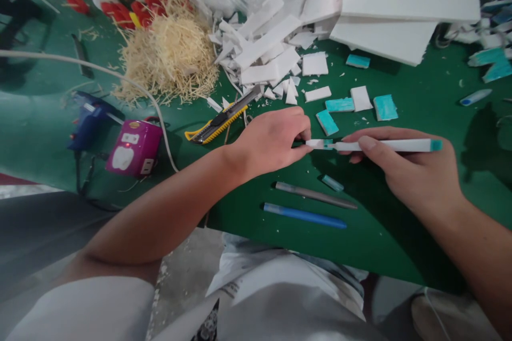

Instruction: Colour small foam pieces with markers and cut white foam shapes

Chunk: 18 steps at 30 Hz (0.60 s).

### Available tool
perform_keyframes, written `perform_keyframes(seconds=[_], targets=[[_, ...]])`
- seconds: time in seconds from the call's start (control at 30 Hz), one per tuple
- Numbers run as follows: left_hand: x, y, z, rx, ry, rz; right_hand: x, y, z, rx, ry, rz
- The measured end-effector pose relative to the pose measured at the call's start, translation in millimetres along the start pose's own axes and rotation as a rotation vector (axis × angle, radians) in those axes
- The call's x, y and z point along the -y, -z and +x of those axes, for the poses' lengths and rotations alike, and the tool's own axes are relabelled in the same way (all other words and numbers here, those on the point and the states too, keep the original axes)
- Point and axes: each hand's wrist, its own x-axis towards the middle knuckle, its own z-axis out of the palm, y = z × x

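A green worktop (432,90) bore the whole spread: white boards (408,0) stacked at the far side, offcuts (268,58) heaped beside them and straw (168,53) piled to the left — bulky stock, seemingly set back to lie outside the hands' working area. The right hand (408,162) was curled in a writing grip around a white marker (394,145), its fingers well forward on the barrel, likely for fine control. The left hand (276,136) was closed to a fingertip pinch on the slip in front of it. Near that wrist lay a yellow cutter (220,120), its blade out and pointing away from the person. Two pens, one blue (304,216) and one grey (316,194), rested side by side at the near edge, presumably within easy reach. Just beyond the hands sat teal blocks (386,107), spaced apart, perhaps so that they would not smear. A loose cap (333,183) lay below the marker. Smallest of all, the slip (319,144) — white, partly teal — was held by one end, probably to leave the other exposed to the tip.
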Motion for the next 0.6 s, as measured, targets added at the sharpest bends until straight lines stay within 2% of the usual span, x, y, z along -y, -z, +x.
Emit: perform_keyframes(seconds=[0.2,0.33,0.5,0.6], targets=[[0.8,-0.2,-0.4,-0.003,-0.002,-0.004,-4.3,-1.4,-0.7,0.017,0.017,-0.034],[2.1,-0.9,-1.0,-0.018,-0.015,-0.009,-2.5,-1.9,-0.3,-0.034,0.014,-0.009],[1.2,-1.0,0.2,-0.005,-0.005,-0.018,4.4,1.4,0.6,0.101,-0.018,-0.071],[0.4,-1.3,0.8,-0.003,-0.001,-0.014,4.9,0.4,0.3,0.004,-0.008,0.0]])
